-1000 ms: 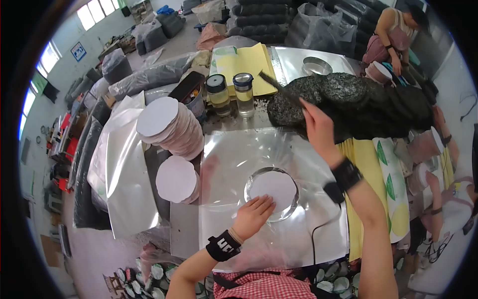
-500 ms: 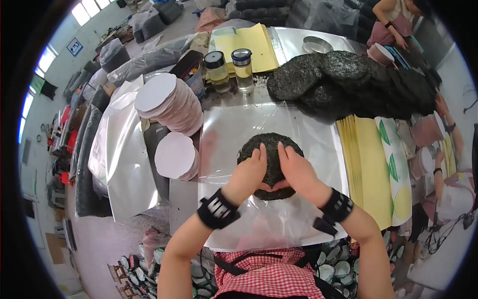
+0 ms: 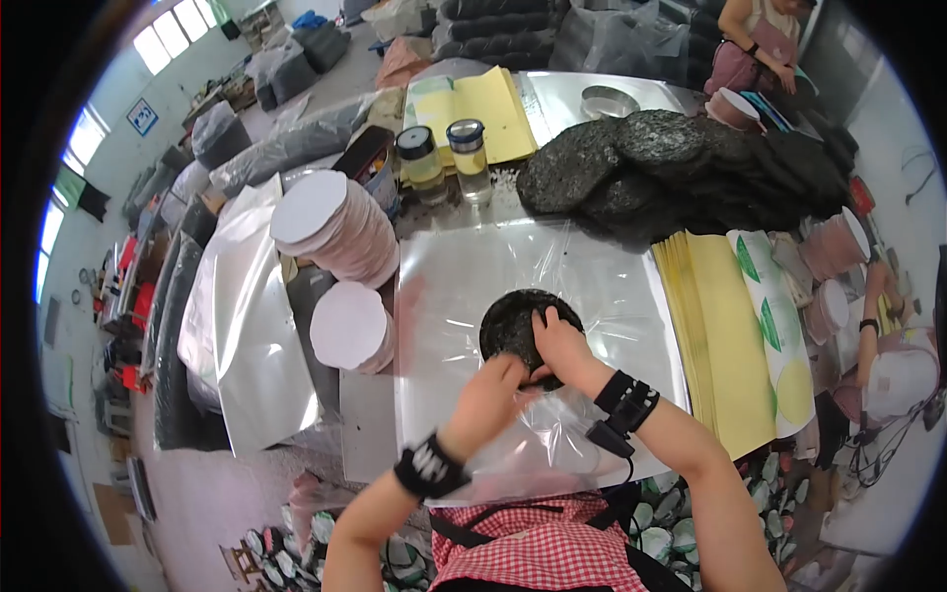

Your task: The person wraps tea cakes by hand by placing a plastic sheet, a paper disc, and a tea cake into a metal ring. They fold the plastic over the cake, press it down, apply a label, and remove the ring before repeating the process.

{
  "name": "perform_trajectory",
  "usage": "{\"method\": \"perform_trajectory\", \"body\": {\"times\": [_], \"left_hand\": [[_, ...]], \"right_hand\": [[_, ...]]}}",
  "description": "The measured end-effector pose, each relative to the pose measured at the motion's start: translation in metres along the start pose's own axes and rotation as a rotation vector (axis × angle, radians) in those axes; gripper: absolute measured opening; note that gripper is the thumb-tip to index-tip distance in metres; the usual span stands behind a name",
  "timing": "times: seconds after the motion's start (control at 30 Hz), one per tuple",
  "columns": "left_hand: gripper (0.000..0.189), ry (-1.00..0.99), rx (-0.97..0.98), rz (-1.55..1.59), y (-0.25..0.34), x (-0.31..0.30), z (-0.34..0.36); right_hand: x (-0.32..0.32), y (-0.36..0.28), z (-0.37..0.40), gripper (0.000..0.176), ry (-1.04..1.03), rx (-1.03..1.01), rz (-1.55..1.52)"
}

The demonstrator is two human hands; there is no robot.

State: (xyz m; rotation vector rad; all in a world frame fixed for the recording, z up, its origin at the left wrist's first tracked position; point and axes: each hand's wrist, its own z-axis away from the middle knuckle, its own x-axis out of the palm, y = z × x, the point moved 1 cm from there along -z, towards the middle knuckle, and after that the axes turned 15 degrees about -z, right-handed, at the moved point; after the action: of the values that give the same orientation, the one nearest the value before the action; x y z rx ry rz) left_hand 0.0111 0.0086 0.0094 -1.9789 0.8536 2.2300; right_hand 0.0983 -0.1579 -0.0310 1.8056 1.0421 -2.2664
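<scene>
A dark round disc of what looks like dried seaweed (image 3: 508, 326) is on the clear plastic sheeting in front of me, its edge forming a raised dark rim. My right hand (image 3: 564, 350) grips its right side, fingers bent over the top and thumb near the front edge. At the near left edge, my left hand (image 3: 488, 395) has its fingers curled together against the disc; the fingertips are partly blurred. Beyond lies a large heap of similar dark discs (image 3: 671, 143). Black bands circle both wrists.
Stacks of round white paper (image 3: 311, 212) stand at left, beside folded silvery sheets (image 3: 256, 335). Yellow bags (image 3: 730, 335) lie at right. Two lidded jars (image 3: 471, 163) and a metal ring (image 3: 610, 102) are behind. A co-worker (image 3: 764, 49) is at the far right.
The disc's rim now looks raised and it appears smaller. My left hand has moved from its top down to the near edge; the right hand has shifted slightly left.
</scene>
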Motion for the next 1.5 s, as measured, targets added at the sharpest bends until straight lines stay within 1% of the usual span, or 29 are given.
{"method": "perform_trajectory", "body": {"times": [0.07,0.2,0.27,0.3,0.33,0.4,0.47,0.53,0.6,0.67,0.7,0.77,0.8,0.83,0.87,0.93,0.97,1.07,1.1,1.17,1.2,1.23,1.27,1.3,1.37,1.4,1.43,1.47,1.5], "left_hand": [[0.033,0.294,0.125,0.01,0.027,-0.013,0.06],[0.027,0.146,0.22,-0.48,0.013,0.01,0.115],[0.02,0.55,0.084,-0.522,0.035,-0.055,0.116],[0.017,0.668,0.184,-0.298,0.041,-0.041,0.141],[0.017,0.684,0.178,-0.302,0.032,-0.014,0.155],[0.053,0.303,0.704,-0.495,-0.003,0.056,0.16],[0.077,0.073,0.238,-0.209,-0.052,0.07,0.103],[0.087,0.54,-0.07,-0.189,-0.053,0.048,0.057],[0.093,0.435,0.137,-0.305,-0.026,0.05,0.004],[0.095,0.367,0.105,-0.256,-0.005,0.057,-0.005],[0.097,0.292,0.091,-0.23,-0.005,0.057,-0.009],[0.095,0.239,0.077,-0.272,-0.009,0.054,-0.009],[0.093,0.214,0.074,-0.27,-0.005,0.05,-0.008],[0.093,0.201,0.079,-0.264,-0.003,0.049,-0.007],[0.089,0.277,0.073,-0.251,-0.003,0.047,-0.009],[0.085,0.326,0.066,-0.224,-0.002,0.051,-0.007],[0.081,0.377,0.045,-0.174,-0.003,0.054,-0.005],[0.062,0.552,0.015,-0.104,-0.003,0.058,-0.014],[0.052,0.531,-0.081,-0.02,-0.005,0.064,-0.016],[0.032,0.626,-0.137,-0.052,-0.005,0.069,-0.022],[0.032,0.61,-0.135,-0.06,0.001,0.062,-0.025],[0.037,0.532,-0.289,-0.037,0.009,0.052,-0.027],[0.042,0.452,-0.438,-0.017,0.015,0.048,-0.026],[0.052,0.447,-0.399,0.016,0.01,0.054,-0.026],[0.053,0.497,-0.349,-0.004,0.008,0.056,-0.027],[0.055,0.558,-0.324,-0.01,0.007,0.056,-0.025],[0.059,0.535,-0.305,0.227,0.008,0.046,-0.019],[0.059,0.543,-0.291,0.223,-0.003,0.05,-0.017],[0.059,0.681,-0.358,0.449,-0.023,0.056,-0.015]], "right_hand": [[0.0,0.0,0.004,0.096,-0.007,-0.031,-0.019],[-0.002,-0.011,0.007,0.094,0.082,-0.124,-0.059],[0.002,-0.011,0.004,0.091,0.086,-0.08,0.014],[0.006,-0.011,0.004,0.091,0.092,-0.075,0.02],[0.004,-0.011,0.002,0.091,0.095,-0.088,0.032],[0.006,-0.012,0.006,0.091,0.101,-0.079,0.036],[0.009,-0.014,0.006,0.094,0.113,-0.082,0.044],[0.005,-0.02,0.007,0.077,0.108,-0.007,0.0],[0.02,0.002,0.014,0.066,0.208,-0.092,-0.247],[-0.015,0.005,0.039,0.038,0.538,-0.164,-0.58],[-0.024,0.023,0.062,0.044,0.801,-0.101,-0.412],[-0.014,0.085,0.121,0.053,0.966,0.224,-0.159],[-0.005,0.098,0.143,0.047,0.636,0.651,-0.623],[-0.012,0.084,0.163,0.029,0.431,0.458,-0.706],[-0.033,0.082,0.167,0.029,0.431,0.473,-0.709],[-0.07,0.095,0.174,0.009,0.655,0.418,-1.382],[-0.055,0.117,0.185,0.009,0.658,0.44,-1.384],[0.005,0.213,0.18,0.009,1.096,0.403,-1.193],[-0.011,0.118,0.166,0.022,0.775,0.375,-2.168],[0.041,0.04,0.143,0.063,0.611,0.193,-1.417],[0.053,0.04,0.122,0.091,0.486,0.153,-1.577],[0.064,0.076,0.097,0.089,0.275,0.148,-0.681],[0.023,0.07,0.057,0.086,0.423,0.354,-1.568],[-0.005,0.035,0.024,0.076,0.863,0.134,-1.668],[-0.011,-0.006,0.008,0.07,1.002,-0.157,-0.756],[-0.013,-0.035,0.017,0.067,0.823,-0.253,-0.791],[-0.023,-0.048,0.02,0.059,0.777,-0.476,-0.427],[-0.014,-0.049,0.024,0.059,0.791,-0.481,-0.418],[0.004,-0.046,0.027,0.051,0.633,-0.331,-0.674]]}}
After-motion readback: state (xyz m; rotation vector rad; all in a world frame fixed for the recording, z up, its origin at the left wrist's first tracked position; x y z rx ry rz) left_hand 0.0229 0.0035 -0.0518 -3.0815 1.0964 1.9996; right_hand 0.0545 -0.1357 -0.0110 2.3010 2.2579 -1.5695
